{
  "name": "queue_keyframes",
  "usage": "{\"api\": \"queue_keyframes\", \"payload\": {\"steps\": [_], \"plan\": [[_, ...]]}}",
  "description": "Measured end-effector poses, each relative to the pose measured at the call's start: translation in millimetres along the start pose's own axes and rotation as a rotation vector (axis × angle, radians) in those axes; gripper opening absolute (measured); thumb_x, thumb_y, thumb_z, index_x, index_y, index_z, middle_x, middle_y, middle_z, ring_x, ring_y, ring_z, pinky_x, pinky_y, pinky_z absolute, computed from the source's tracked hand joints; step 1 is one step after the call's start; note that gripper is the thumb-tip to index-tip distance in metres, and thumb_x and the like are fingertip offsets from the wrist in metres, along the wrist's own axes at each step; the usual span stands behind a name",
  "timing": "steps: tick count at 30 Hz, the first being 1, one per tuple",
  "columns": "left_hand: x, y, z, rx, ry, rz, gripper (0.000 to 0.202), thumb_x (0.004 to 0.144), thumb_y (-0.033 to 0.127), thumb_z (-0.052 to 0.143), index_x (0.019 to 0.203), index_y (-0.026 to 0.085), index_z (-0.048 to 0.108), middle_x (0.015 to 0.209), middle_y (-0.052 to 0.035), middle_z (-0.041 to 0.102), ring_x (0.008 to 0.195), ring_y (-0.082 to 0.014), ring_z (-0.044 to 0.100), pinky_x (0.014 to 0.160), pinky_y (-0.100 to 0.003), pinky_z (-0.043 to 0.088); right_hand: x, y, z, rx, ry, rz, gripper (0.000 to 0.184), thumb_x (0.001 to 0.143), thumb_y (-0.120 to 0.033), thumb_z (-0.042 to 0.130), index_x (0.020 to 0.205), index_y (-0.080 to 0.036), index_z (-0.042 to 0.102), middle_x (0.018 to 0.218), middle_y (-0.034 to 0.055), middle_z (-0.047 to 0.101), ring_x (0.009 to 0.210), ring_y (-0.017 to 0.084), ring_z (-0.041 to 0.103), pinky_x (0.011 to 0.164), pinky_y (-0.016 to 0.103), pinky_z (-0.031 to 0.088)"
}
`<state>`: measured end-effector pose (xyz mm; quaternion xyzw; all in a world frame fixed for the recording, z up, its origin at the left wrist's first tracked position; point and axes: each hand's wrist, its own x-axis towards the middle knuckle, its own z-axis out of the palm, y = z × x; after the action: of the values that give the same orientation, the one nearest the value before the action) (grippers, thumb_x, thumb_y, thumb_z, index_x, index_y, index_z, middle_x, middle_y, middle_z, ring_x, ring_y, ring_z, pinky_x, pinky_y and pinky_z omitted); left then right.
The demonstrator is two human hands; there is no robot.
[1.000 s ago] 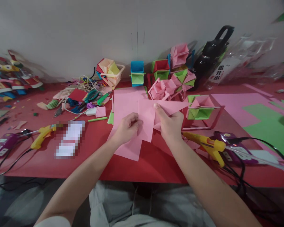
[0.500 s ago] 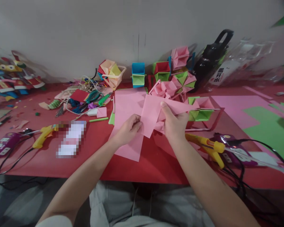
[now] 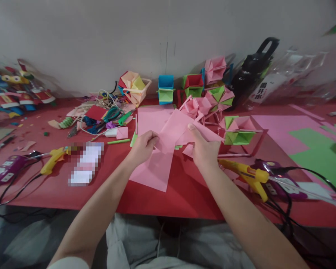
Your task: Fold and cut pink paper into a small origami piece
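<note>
One pink sheet, now more tilted

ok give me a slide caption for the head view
Left hand and right hand hold a pink paper sheet over a red table strewn with paper boxes and glue guns

Pink sheet: matt paper; glue gun: glossy yellow plastic.

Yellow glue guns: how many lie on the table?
2. One glue gun lies left of the left hand; the other just right of the right hand. Clutter may hide more.
</note>
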<state>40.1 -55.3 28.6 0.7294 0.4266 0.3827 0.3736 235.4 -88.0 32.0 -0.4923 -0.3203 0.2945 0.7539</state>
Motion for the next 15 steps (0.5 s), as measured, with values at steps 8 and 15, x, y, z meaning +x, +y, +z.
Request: {"api": "queue_keyframes", "payload": {"steps": [8,15], "plan": [[6,-12,-45.3,0.029,0.012,-0.051,0.014,0.085,0.031,0.059,0.081,0.019,0.065,0.066,0.0000,0.058,0.057,-0.0139,0.050,0.056,-0.027,0.040,15,-33,-12,0.108,-0.505,0.247,0.056,0.083,-0.071,0.059,0.100,-0.021,0.078,0.110,0.0112,0.077,0.095,0.025,0.073,0.073,0.035,0.059],[1,-11,-62.3,0.064,-0.247,-0.048,0.021,0.083,0.039,0.064,0.083,0.021,0.074,0.085,-0.0069,0.073,0.080,-0.0227,0.064,0.074,-0.033,0.049,12,-22,-17,-0.240,-0.808,0.354,0.038,0.078,-0.058,0.074,0.078,-0.019,0.074,0.068,0.0003,0.066,0.059,0.013,0.056,0.056,0.026,0.046]]}}
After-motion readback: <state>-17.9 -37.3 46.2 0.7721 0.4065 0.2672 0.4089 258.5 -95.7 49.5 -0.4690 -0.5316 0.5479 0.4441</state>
